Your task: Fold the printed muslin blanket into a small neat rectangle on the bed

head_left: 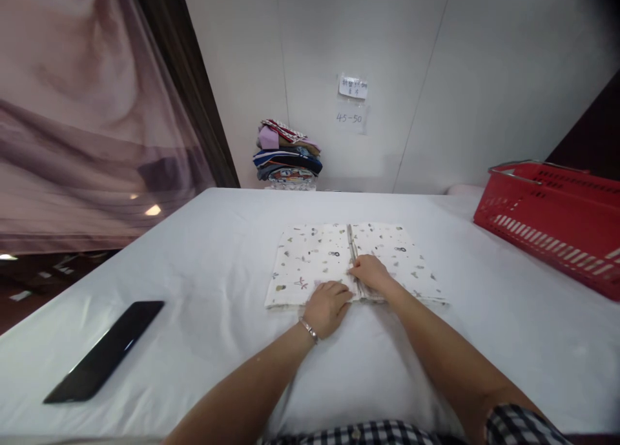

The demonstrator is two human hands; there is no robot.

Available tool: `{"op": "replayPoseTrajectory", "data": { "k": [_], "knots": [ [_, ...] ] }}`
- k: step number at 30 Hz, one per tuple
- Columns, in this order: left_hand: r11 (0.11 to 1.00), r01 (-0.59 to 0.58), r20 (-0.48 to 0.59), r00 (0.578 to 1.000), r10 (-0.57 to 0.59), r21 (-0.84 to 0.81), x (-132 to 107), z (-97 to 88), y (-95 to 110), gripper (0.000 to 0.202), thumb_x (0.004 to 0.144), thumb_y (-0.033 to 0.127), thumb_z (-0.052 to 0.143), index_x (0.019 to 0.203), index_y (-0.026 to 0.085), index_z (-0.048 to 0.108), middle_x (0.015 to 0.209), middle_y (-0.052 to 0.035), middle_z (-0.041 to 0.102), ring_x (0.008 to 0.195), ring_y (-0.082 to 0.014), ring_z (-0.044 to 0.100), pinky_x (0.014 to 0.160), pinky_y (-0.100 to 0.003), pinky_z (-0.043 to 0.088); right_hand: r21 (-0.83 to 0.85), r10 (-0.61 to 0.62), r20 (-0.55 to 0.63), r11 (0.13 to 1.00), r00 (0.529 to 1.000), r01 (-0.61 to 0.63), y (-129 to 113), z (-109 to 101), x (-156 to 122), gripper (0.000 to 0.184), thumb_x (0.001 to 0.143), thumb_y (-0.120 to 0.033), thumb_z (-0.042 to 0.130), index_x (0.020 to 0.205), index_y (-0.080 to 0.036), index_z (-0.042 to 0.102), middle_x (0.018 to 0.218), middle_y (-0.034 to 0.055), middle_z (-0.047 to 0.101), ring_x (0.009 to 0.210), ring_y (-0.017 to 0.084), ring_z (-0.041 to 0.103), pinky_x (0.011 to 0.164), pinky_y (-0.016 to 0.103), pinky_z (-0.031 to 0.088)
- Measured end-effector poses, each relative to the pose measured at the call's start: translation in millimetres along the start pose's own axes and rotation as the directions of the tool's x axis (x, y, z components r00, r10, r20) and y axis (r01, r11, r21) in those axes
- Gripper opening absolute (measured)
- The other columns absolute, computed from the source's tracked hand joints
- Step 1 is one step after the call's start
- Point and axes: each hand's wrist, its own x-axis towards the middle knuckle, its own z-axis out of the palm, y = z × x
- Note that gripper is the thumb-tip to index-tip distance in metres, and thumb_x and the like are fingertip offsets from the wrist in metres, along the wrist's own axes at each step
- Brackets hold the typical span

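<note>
A white cloth with small printed figures [310, 254] lies folded flat on the white table [203, 264], its two side flaps meeting at a centre seam. My left hand [328, 306] rests on the cloth's near edge, just left of the seam, fingers curled down onto the fabric. My right hand [372, 272] lies on the seam a little farther in, fingers bent and pressing the fabric. The two hands almost touch. A bracelet sits on my left wrist.
A black phone [106, 351] lies near the table's left front edge. A red plastic basket [552, 219] stands at the right. A stack of folded clothes [287, 155] sits against the back wall under paper labels [352, 88]. A pinkish curtain hangs at left.
</note>
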Motion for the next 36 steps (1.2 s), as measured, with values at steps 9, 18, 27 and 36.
{"op": "replayPoseTrajectory", "data": {
  "k": [9,18,27,36],
  "knots": [
    [1.000,-0.019,0.004,1.000,0.019,0.019,-3.4,0.8,3.6,0.043,0.081,0.034,0.055,0.121,0.022,0.045,0.128,-0.0067,0.048,0.120,-0.0226,0.038,0.101,-0.042,0.028,0.022,-0.080,-0.259,0.996,0.963,0.089,7.0,-10.3,-10.9,0.019,0.082,-0.026,0.044,0.076,-0.021,0.062,0.078,0.0012,0.065,0.072,0.013,0.054,0.057,0.022,0.029],
    [1.000,0.000,0.043,0.999,-0.001,0.021,-3.7,0.0,4.7,0.047,0.080,0.034,0.056,0.123,0.022,0.043,0.130,-0.0067,0.047,0.122,-0.0238,0.037,0.102,-0.044,0.028,0.008,0.020,-0.129,1.000,0.991,-0.019,22.4,-16.9,22.6,0.023,0.080,-0.038,0.048,0.079,-0.019,0.062,0.080,0.0042,0.065,0.071,0.016,0.055,0.055,0.023,0.030],
    [1.000,-0.012,0.041,0.999,0.012,-0.007,-5.1,1.8,1.3,0.047,0.080,0.034,0.055,0.123,0.022,0.042,0.131,-0.0070,0.046,0.123,-0.0243,0.036,0.102,-0.044,0.027,-0.042,-0.037,-0.081,0.999,0.996,0.034,22.2,-6.3,39.1,0.014,0.076,-0.021,0.050,0.076,-0.017,0.064,0.078,0.0048,0.065,0.070,0.014,0.056,0.059,0.021,0.033],
    [1.000,-0.012,0.046,0.999,0.012,-0.009,-5.4,2.5,0.5,0.046,0.080,0.034,0.055,0.123,0.022,0.042,0.131,-0.0067,0.046,0.123,-0.0233,0.035,0.103,-0.042,0.025,-0.031,-0.014,-0.096,0.999,0.995,0.011,24.1,-4.6,38.4,0.024,0.080,-0.035,0.050,0.076,-0.016,0.064,0.069,0.0047,0.064,0.065,0.015,0.056,0.057,0.022,0.033]
  ]
}}
